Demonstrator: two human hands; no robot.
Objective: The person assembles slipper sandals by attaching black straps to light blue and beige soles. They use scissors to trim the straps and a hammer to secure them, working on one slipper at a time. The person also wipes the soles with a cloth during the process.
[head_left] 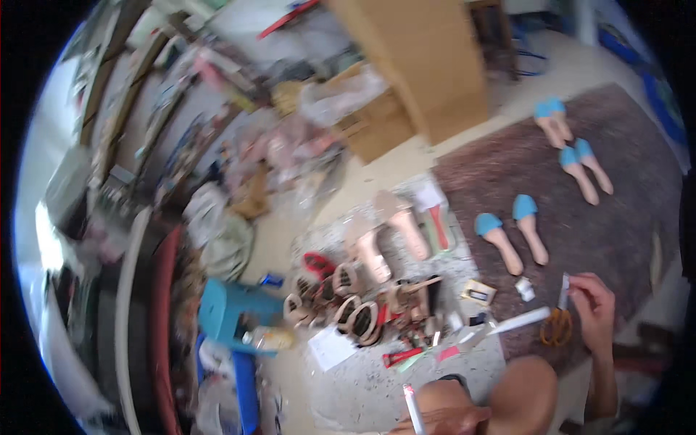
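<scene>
Toward the right, my right hand [596, 308] pinches the scissors [557, 328] near their blades, with the orange handles hanging down. At the lower edge my left hand [453, 419] is blurred against my knees, its fingers mostly hidden. A white cigarette [415, 409] with a reddish tip shows in front of that hand; whether the hand holds it I cannot tell. Just left of the scissors lies a white strip [520, 320]. Beyond them, a pair of sandals with blue straps and pale soles [533, 228] stands on the brown mat [623, 239].
Further blue-strapped sandals [580, 163] stand at the far right. Several shoe parts and tools [362, 319] are heaped on the spotted sheet [333, 399]. Clear-topped shoes [373, 257] stand behind them. A blue-green bin [225, 312] is at left, with cardboard boxes [384, 127] at the back.
</scene>
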